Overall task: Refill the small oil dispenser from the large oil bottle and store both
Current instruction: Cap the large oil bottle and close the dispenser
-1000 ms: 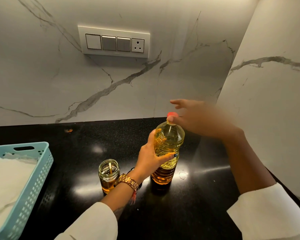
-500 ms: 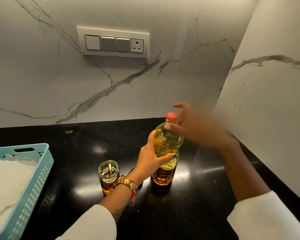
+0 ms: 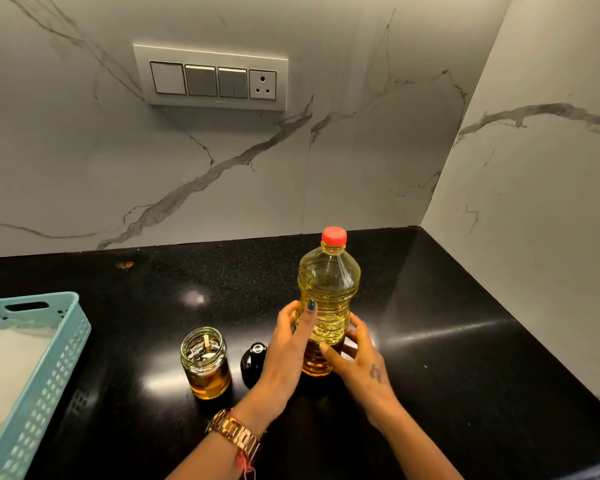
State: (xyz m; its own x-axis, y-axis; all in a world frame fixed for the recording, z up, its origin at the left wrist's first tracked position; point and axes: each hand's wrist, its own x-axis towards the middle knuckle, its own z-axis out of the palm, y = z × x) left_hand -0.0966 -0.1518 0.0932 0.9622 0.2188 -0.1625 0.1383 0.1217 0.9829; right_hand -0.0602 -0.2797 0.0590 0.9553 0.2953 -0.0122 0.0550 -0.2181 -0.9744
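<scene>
The large oil bottle [image 3: 329, 292], clear plastic with yellow oil and a red cap [image 3: 334, 235] screwed on, stands upright on the black counter [image 3: 465, 358]. My left hand [image 3: 286, 344] wraps its lower left side. My right hand [image 3: 359, 351] holds its lower right side near the base. The small oil dispenser [image 3: 205, 362], an open glass jar partly filled with amber oil and with a small stick inside, stands to the left. Its black lid [image 3: 253, 363] lies between jar and bottle.
A light blue plastic basket [image 3: 45, 382] lined with white paper sits at the left edge. Marble walls meet in a corner behind and to the right. A switch panel [image 3: 211, 77] is mounted on the back wall.
My right hand left the red cap and dropped to the bottle's lower right side. My left hand slid lower on the bottle. The bottle stays upright on the counter.
</scene>
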